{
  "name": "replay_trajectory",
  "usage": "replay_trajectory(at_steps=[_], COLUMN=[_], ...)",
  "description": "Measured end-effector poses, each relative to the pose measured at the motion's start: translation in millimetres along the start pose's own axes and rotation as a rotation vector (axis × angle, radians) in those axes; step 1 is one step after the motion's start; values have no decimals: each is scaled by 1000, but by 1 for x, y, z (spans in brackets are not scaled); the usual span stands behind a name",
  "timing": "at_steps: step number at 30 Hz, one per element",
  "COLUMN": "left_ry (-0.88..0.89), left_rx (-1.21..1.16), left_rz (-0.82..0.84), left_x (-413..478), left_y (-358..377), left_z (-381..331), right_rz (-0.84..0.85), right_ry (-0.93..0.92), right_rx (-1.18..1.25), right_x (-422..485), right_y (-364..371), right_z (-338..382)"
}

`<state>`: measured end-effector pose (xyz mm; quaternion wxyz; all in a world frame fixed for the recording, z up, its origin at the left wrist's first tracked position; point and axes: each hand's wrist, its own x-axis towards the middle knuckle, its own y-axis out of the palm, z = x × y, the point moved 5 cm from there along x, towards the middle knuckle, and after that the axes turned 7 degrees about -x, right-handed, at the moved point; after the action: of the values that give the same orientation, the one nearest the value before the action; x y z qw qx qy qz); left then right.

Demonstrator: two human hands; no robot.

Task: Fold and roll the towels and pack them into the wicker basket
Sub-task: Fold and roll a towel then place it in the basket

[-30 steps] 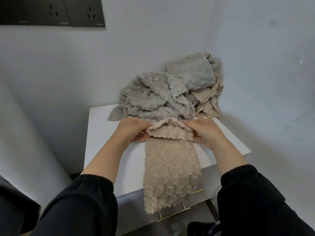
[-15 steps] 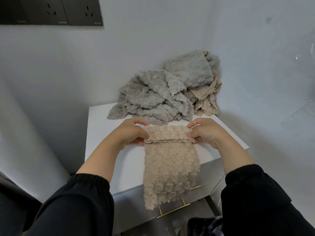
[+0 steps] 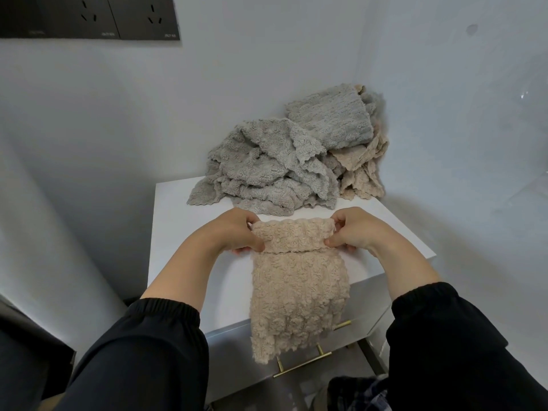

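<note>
Both hands, left hand (image 3: 234,232) and right hand (image 3: 354,231), pinch the rolled far end of the beige towel (image 3: 296,286) on the white cabinet top (image 3: 175,221). Its loose end hangs toward six o'clock over the front edge. A heap of grey and beige towels (image 3: 284,170) sits at twelve o'clock.

Socket panels (image 3: 89,17): we are making out a tiny pale line of print along the lower edge of each dark plate.
Readable wording: we are reading none of it, as the print is coming through too small and blurred.
</note>
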<state>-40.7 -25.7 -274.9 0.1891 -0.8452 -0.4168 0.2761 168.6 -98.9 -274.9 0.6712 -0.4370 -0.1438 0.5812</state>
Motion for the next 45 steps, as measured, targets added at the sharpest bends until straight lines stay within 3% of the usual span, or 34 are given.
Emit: replay_trajectory(at_steps=[6, 10, 13, 31, 45], left_ry=[88, 248, 325, 442, 252], left_rx=[-30, -32, -56, -60, 87], left_rz=[-182, -440, -510, -327, -149], left_x=[3, 4, 4, -10, -1], left_y=[-5, -10, -9, -9, 4], left_z=[-2, -9, -10, -15, -5], right_rz=[-86, -289, -394, -316, -137], right_ry=[2, -75, -138, -257, -195], right_rx=[300, 427, 427, 110, -57], right_x=[1, 2, 2, -20, -14], right_y=[-1, -8, -8, -20, 0], right_z=[-7, 0, 4, 11, 5])
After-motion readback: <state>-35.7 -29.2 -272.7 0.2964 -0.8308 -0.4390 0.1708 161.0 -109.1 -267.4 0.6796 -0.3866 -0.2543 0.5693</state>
